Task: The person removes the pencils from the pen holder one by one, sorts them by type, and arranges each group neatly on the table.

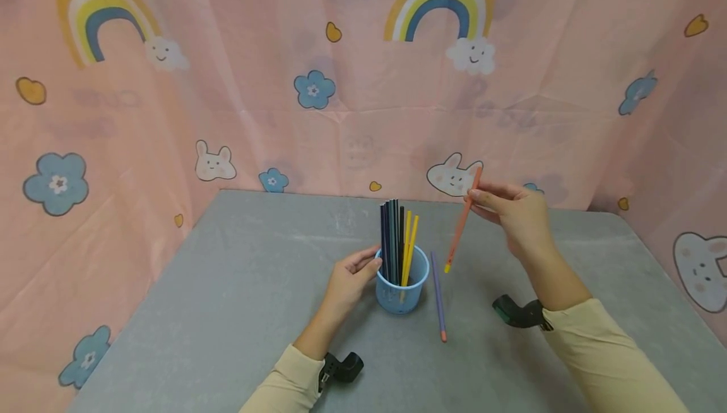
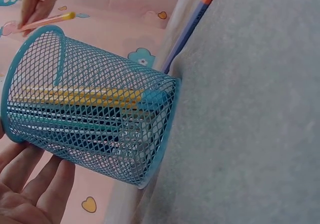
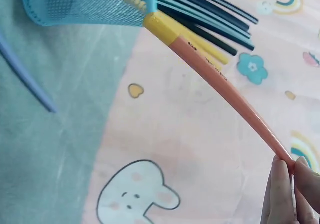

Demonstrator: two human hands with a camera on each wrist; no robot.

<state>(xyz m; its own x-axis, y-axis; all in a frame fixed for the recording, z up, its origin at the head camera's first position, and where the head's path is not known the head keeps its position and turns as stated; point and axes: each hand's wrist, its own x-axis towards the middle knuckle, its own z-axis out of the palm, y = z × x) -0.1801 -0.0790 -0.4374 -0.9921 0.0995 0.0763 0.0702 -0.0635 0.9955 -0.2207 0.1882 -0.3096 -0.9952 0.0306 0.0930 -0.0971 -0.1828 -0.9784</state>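
A light-blue mesh pencil cup (image 1: pixel 400 299) stands upright on the grey table, with several dark pencils (image 1: pixel 392 236) and yellow pencils (image 1: pixel 410 249) inside. My left hand (image 1: pixel 350 280) holds the cup at its left side near the rim; in the left wrist view its fingers (image 2: pixel 60 184) lie along the mesh. To the right of the cup, my right hand (image 1: pixel 519 217) pinches an orange pencil (image 1: pixel 461 230) near its upper end. That pencil tilts above the table, its yellow end pointing down, apart from the cup. A purple pencil (image 1: pixel 438 299) with an orange end lies between cup and right hand.
The grey table (image 1: pixel 255 287) reaches back to a pink cloth (image 1: pixel 255 116) printed with rainbows, rabbits and flowers. A black wrist camera (image 1: pixel 343 369) sits at the left sleeve, and another wrist camera (image 1: pixel 517 312) at the right.
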